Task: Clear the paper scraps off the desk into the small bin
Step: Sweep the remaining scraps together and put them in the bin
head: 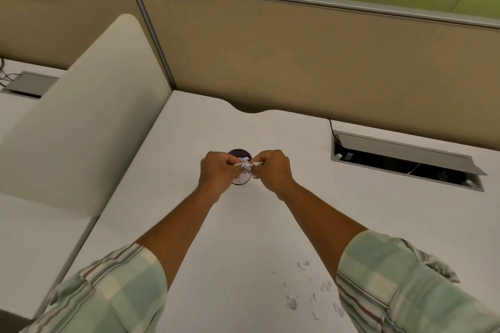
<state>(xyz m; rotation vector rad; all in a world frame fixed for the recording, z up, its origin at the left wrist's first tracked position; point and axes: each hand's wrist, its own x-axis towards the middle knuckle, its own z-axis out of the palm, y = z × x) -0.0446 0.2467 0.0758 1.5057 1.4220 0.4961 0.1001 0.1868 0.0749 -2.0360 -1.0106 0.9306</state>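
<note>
A small dark mesh bin (239, 153) stands on the white desk (189, 224), mostly hidden behind my hands. My left hand (217, 171) and my right hand (272, 170) meet just above its mouth, both pinched on a crumpled bunch of white paper scraps (246, 165). More white paper shows through the bin's lower wall. Several small loose paper scraps (305, 289) lie on the desk near my right sleeve, close to the front edge.
An open cable hatch (405, 159) with a raised grey lid sits in the desk at the right. A cream divider panel (81, 116) rises at the left, and a tan partition wall (324, 57) runs along the back.
</note>
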